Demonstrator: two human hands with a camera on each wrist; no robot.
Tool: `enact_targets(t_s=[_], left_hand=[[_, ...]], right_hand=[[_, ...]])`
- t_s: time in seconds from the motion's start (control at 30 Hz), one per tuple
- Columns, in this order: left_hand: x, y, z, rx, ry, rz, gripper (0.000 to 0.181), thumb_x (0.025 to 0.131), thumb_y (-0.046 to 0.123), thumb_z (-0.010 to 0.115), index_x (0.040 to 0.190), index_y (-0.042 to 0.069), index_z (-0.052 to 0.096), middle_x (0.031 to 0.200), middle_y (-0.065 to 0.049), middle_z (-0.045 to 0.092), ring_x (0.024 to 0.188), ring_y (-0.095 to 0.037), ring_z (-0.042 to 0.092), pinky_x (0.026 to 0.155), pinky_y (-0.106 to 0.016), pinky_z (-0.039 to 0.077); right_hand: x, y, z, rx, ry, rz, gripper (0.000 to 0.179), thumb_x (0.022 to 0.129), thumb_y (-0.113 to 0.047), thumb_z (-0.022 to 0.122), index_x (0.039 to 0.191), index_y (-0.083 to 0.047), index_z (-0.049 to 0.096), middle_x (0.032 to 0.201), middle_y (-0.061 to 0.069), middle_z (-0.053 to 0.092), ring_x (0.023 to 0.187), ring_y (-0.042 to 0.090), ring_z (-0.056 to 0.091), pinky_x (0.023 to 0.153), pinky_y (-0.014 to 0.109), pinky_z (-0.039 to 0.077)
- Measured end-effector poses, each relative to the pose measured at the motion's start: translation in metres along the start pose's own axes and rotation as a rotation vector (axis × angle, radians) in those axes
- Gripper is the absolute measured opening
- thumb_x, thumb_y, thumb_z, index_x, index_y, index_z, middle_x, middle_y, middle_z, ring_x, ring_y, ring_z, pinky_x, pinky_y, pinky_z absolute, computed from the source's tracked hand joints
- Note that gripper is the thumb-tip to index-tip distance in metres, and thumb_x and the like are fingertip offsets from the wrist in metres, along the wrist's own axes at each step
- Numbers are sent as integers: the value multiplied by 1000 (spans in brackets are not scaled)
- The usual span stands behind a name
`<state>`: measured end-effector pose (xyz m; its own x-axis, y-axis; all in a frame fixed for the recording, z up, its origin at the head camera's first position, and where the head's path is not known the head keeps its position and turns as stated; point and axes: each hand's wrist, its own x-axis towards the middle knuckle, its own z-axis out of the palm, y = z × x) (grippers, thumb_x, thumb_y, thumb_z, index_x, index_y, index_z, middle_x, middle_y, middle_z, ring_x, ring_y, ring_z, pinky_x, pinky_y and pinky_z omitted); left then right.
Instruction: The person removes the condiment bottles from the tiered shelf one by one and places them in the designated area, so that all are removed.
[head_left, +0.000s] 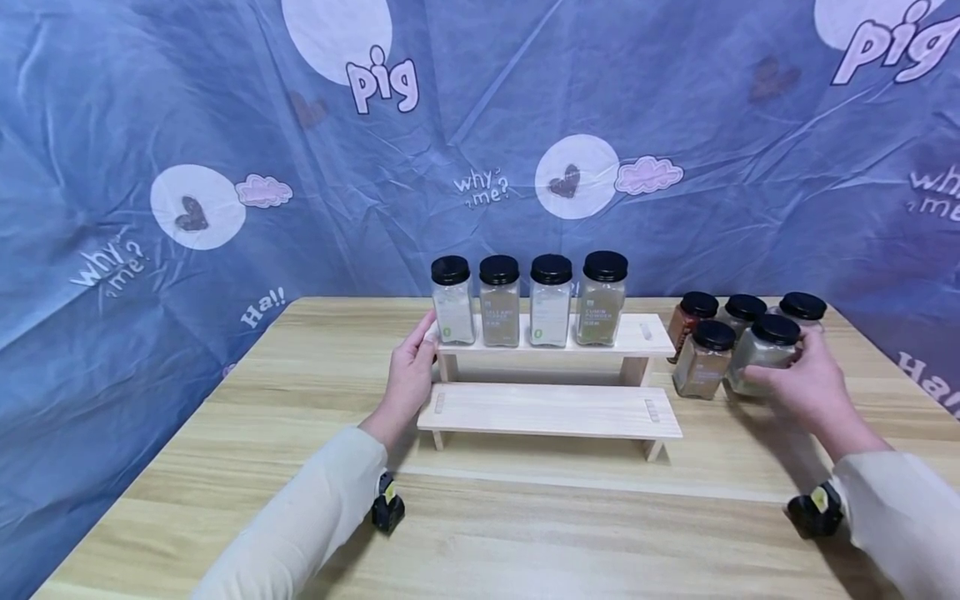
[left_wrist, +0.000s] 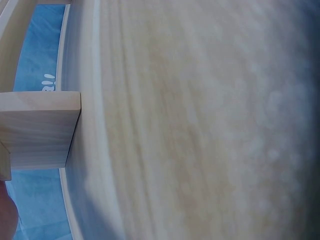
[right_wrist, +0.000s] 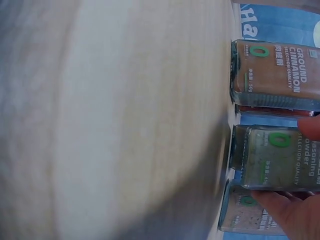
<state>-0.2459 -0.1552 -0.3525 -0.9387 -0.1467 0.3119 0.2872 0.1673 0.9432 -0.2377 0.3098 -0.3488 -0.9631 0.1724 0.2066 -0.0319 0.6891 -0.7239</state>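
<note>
My right hand (head_left: 810,379) grips a jar of grey-green seasoning powder (head_left: 757,358) with a black lid, thumb on one side and fingers on the other. In the right wrist view, the jar's label (right_wrist: 277,155) faces the camera, and its base appears slightly off the table. Beside it stands a ground cinnamon jar (right_wrist: 275,72). At the left end of a two-step wooden rack (head_left: 551,408), my left hand (head_left: 411,371) holds the upper step's edge, its fingers partly hidden. Its nearest jar is a white-filled one (head_left: 453,308), first of several on that step.
Behind the held jar stand a red spice jar (head_left: 692,321), another black-lidded jar (head_left: 742,310) and a further one (head_left: 802,308) at the right. A blue printed cloth (head_left: 360,192) hangs behind the wooden table (head_left: 525,533). Rack legs stand on the tabletop.
</note>
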Motion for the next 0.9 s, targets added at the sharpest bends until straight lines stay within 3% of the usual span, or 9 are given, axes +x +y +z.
enact_targets(t_s=[0.1,0.2,0.33,0.43,0.57,0.67,0.83,0.9], left_hand=[[0,1,0,-8,-6,8,42,98,11,39,139,10,42,138,-14,45,116,-23,51,100,-36,43],[0,2,0,-16,-15,14,42,98,10,39,139,9,41,139,-16,44,117,-25,50,100,-37,43],[0,2,0,-15,-14,18,41,98,11,39,139,9,41,139,-16,45,118,-26,50,100,-37,43],[0,1,0,-13,-14,23,41,98,10,39,139,9,41,139,-16,44,119,-28,50,100,-37,44],[0,1,1,-18,-16,11,41,98,10,39,139,9,41,140,-14,44,121,-26,49,100,-33,44],[-1,1,1,-23,-21,5,42,98,10,39,140,9,41,141,-12,43,123,-25,48,100,-30,43],[-1,1,1,-23,-18,11,42,98,10,39,140,9,41,139,-15,45,120,-25,50,100,-32,44],[0,1,0,-18,-12,12,42,98,10,39,139,9,41,136,-17,48,114,-23,53,99,-33,44]], right_hand=[[1,1,0,6,-20,-4,76,75,-12,74,131,11,27,117,32,45,79,2,44,63,11,36],[1,3,1,12,-39,0,76,76,-11,73,130,14,27,117,34,44,86,20,52,67,18,40],[1,4,2,23,-66,11,78,76,-10,72,131,16,23,120,38,40,103,47,45,79,45,46],[0,5,4,28,-79,15,79,76,-9,72,131,16,22,120,39,39,105,49,43,82,56,43],[0,6,5,19,-71,18,78,74,-10,73,130,15,24,119,36,42,100,44,46,74,32,45],[0,7,6,18,-65,21,77,74,-11,74,129,13,26,118,33,44,90,27,51,68,19,38],[0,8,7,53,-57,13,73,73,-10,76,125,11,30,115,28,47,76,-7,43,65,11,38],[1,9,6,93,-51,-11,62,72,-7,76,118,7,37,103,11,56,73,-11,43,63,8,39]])
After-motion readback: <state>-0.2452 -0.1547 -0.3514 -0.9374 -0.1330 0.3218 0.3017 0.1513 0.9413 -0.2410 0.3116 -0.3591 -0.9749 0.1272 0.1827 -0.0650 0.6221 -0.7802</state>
